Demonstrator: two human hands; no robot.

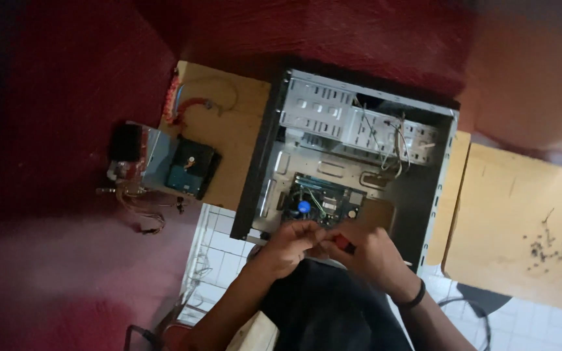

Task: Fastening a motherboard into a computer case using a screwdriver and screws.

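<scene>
From the head camera, the left hand [292, 242] and the right hand [371, 252] meet just in front of an open computer case [352, 156] lying on a wooden table [229, 136]. The fingers of both are pinched together on a small red tool [343, 244] between them, at the case's near edge. Inside the case a circuit board [320, 201] sits just beyond the hands. A hard drive [192, 169] lies left of the case, and loose screws [544, 247] are scattered on a second table [521, 214].

small red item [344, 244] mostly hidden between hands | motherboard [320, 201] near edge covered | specks [548, 247] too small to tell
</scene>
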